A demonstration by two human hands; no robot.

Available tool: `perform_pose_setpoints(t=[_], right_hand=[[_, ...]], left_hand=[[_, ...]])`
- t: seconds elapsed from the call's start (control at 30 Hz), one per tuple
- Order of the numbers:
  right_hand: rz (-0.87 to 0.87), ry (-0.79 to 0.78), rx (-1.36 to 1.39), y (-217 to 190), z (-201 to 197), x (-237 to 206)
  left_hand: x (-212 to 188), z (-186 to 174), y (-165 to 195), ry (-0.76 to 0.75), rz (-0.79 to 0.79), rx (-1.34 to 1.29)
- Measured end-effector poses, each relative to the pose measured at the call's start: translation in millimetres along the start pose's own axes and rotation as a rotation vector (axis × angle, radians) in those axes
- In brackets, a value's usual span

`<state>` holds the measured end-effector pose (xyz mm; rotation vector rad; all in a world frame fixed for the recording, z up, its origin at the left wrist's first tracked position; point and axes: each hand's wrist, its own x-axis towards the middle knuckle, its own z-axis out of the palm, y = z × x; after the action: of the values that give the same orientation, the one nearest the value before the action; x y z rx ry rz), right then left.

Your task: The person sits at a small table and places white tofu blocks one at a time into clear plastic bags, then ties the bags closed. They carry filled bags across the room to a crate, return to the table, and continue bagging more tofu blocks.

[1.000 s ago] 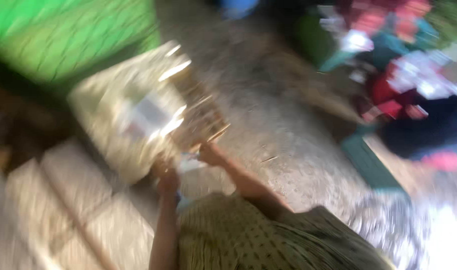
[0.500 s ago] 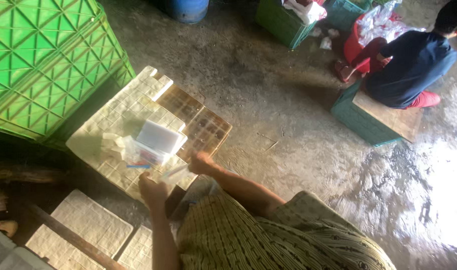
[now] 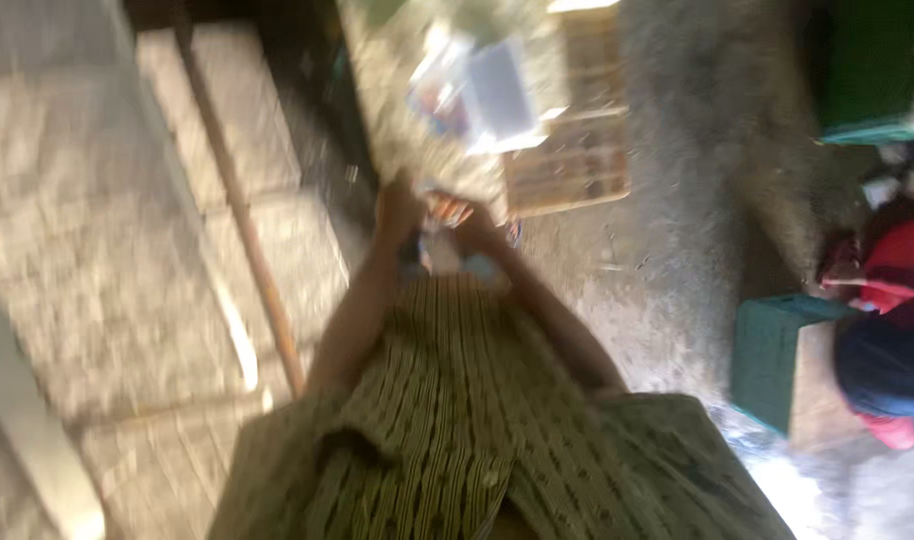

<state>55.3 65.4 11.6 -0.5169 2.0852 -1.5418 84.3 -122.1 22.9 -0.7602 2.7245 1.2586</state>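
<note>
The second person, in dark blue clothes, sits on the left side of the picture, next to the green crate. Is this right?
Not quite. In the head view the second person in dark blue sits at the right edge of the picture, next to the green crate, not on the left side.

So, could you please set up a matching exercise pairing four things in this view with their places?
Things:
1. hands
2. green crate
3. wooden grid tray
4. long wooden stick

Places:
A. left, across the pale slabs
B. centre, at the near edge of the low board
C. right, beside a seated person
D. just right of the white packet

Pairs: 1-B, 2-C, 3-D, 4-A
</note>
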Motion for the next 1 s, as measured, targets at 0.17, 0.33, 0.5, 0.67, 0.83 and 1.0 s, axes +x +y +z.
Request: perform_pose_setpoints(t=[0.17,0.33,0.5,0.67,0.83,1.0], right_hand=[[0.380,0.379,-0.633,41,-30,12],[0.093,0.429,-0.674,42,-33,5],[0.327,0.587,-0.459,24,-33,9],[-0.105,0.326,-1.495,32,-14,24],[0.094,0.435,-0.886,28,-5,24],[0.428,0.476,0.378,11,-19,7]], left_hand=[[17,-40,-39,-0.040,-0.058,-0.142],[-7,-56,-53,-0.078,-0.161,-0.316],[-18,-60,-51,-0.103,-0.339,-0.766],[-9,-54,-41,0.007,-0.309,-0.857],[-16,-47,-40,-0.038,-0.277,-0.985],[-16,-49,-46,-0.039,-0.297,-1.015]])
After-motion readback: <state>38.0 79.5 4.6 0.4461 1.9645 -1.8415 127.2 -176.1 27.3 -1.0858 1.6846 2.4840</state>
